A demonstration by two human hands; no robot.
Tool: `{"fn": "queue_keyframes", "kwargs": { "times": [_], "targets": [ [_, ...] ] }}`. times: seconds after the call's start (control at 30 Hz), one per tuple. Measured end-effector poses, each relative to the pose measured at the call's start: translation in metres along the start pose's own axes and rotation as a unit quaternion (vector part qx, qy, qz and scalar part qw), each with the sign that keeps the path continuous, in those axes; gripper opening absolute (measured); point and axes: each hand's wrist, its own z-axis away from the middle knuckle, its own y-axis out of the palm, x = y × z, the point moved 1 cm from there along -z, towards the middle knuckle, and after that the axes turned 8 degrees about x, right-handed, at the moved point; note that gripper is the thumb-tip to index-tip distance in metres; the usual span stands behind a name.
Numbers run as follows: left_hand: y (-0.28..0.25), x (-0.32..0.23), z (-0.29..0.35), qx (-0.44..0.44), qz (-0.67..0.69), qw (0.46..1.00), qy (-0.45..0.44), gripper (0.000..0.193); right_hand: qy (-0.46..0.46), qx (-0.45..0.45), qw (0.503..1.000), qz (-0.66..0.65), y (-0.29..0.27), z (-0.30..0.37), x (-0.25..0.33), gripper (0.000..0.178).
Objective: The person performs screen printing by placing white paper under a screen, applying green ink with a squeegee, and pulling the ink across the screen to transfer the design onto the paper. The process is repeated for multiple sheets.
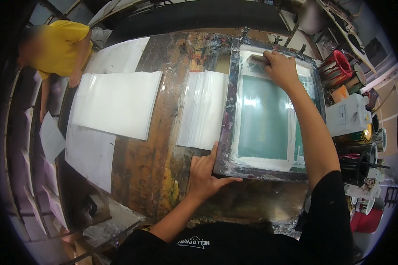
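A screen printing frame (223, 152) with a green mesh and white-taped borders lies on the table to the right. At the mesh's far end my right hand (281, 68) is closed on a squeegee (257, 60), much of which my fingers hide. My left hand (203, 176) is open at the frame's near left corner, its index finger stretched forward and its thumb out along the near edge. Just beyond that fingertip, a stack of white and clear plastic sheets (203, 110) lies close to the frame's left side.
A large stack of white sheets (119, 104) sits left on the stained table (139, 165). A person in yellow (66, 48) holds a sheet (52, 138) beside a drying rack (28, 176). Paint cans (336, 68) and a white jug (347, 115) crowd the right side. Clamps (276, 40) stand behind the frame.
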Motion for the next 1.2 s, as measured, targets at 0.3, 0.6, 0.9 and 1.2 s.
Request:
{"fn": "queue_keyframes", "kwargs": {
  "times": [0.3,0.6,0.9,1.2],
  "targets": [
    [-0.004,-0.004,0.006,0.005,0.011,1.0,-0.003,0.126,-0.048,0.046,0.997,-0.024,-0.035,0.136,0.072,0.028],
    [-0.013,-0.024,-0.01,-0.075,0.228,0.971,0.014,0.108,-0.021,0.051,0.997,-0.052,-0.11,0.248,0.128,0.048],
    [-0.051,-0.061,-0.055,-0.139,0.148,0.971,0.127,0.104,-0.061,-0.268,0.961,0.042,-0.205,0.161,0.113,0.063],
    [0.015,-0.018,-0.001,0.123,-0.251,0.957,-0.085,0.112,0.048,-0.102,0.993,-0.019,-0.289,0.096,0.103,0.082]
  ]
}}
